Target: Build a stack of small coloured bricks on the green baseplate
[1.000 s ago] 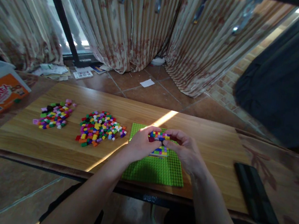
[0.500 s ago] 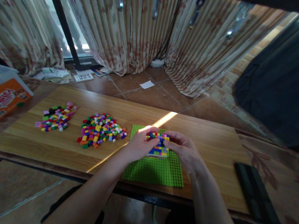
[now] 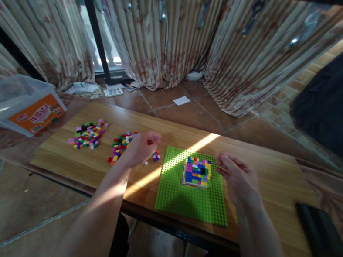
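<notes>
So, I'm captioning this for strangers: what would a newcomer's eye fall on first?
Probably the bright green baseplate on the wooden board, bearing a multicolored brick block. Then, to its left, a farther brick pile and a nearer brick pile partly hidden by the left hand. A sunlight streak cuts diagonally across board and baseplate.

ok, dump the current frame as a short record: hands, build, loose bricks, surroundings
left_hand: left hand in front of the larger brick pile, partly hiding it; grip unclear
right_hand: right hand by the right edge of the green baseplate, fingers curled; whether they hold anything is unclear
build: multicolored brick block, on the baseplate, neither hand seen touching it
loose_bricks: larger pile, plus smaller brick pile farther left
left_end: clear plastic box with orange label
right_end: dark flat object
</notes>
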The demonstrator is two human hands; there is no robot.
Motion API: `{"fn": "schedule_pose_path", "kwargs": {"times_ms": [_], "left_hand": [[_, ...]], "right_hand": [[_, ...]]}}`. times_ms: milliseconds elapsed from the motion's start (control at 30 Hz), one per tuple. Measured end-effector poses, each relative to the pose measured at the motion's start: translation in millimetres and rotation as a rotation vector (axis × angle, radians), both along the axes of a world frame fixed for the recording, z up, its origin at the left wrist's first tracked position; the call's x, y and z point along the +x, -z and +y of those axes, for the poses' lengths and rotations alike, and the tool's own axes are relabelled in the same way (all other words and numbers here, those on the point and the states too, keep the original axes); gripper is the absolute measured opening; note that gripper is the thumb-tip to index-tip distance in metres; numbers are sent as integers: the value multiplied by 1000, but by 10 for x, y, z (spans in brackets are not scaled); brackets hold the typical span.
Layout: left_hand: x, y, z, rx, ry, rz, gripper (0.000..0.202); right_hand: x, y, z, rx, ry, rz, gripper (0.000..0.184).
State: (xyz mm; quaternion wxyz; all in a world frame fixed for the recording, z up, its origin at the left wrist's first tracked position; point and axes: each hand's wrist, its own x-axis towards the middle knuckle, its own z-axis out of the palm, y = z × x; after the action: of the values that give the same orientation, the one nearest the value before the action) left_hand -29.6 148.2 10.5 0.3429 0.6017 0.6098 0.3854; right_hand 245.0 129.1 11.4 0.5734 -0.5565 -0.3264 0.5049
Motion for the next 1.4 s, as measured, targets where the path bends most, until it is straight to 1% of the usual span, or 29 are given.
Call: {"fn": "schedule_pose_path", "kwargs": {"times_ms": [100,233,367,500,633,800,900,1033,1133,1300,1400], "left_hand": [[-135,-24,-22,3,40,178,24],[-159,-66,-74,-20,102,448,22],[-183,-55,-84,-30,138,576,28],[-266,-24,-79,-50,153,625,31],[-305,-37,-93,-80,163,654,31],[-269,-54,-112,-76,202,734,26],[-239,-57,-116,-81,191,762,27],[-186,-85,-123,-130,168,784,27],[-159,-95,-124,-140,162,774,26],[-176,-86,-109,-81,176,697,24],[-192,-93,-100,-69,167,688,24]], "right_hand": [[-6,5,2,-13,10,1,26],[-35,11,10,-13,3,-13,28],[-70,29,13,-5,-2,-39,28],[-91,44,12,0,-15,-31,28],[-99,48,11,2,-28,-38,28],[-87,63,6,-1,-52,-35,28],[-83,67,3,5,-68,-32,28],[-95,52,3,9,-64,-30,28],[-99,40,0,12,-62,-47,28],[-91,27,-10,18,-68,-76,25],[-92,21,-11,30,-70,-92,23]]}}
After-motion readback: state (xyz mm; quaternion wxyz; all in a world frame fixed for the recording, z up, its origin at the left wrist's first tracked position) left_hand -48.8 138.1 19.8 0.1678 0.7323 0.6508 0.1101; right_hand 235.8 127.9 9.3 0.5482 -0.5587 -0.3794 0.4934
